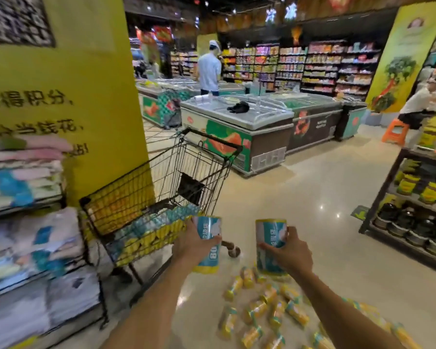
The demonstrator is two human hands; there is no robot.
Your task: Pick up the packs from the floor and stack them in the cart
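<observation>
Packs with teal and yellow wrapping are in three places: many of them lie scattered on the floor (337, 187) at the bottom of the view, a number of them are already stacked inside the cart (161, 195), and two are held up in the air. The left hand (196, 244) is closed around one upright pack (209, 244), with the fingers wrapped on its left side, and this pack is just beside the near right edge of the cart, at the level of the stacked packs (151, 230). The right hand (291, 250) is closed around a second upright pack (272, 246), a little to the right of the first one, apart from it and above the loose packs on the floor (269, 306). Both forearms reach forward from the bottom of the picture. The cart is a dark wire cart; it stands at the left, near a yellow pillar (86, 96) with printed characters, and one of its wheels (233, 250) shows between the two held packs. At the far left a shelf (23, 248) carries soft folded packages, blurred. Behind the cart there are chest freezers (237, 117), and a person in a pale shirt and white cap (209, 69) stands among them, well apart from the cart. At the right a dark rack (398, 210) holds jars, and another person (418, 107) leans near an orange stool (394, 132).
</observation>
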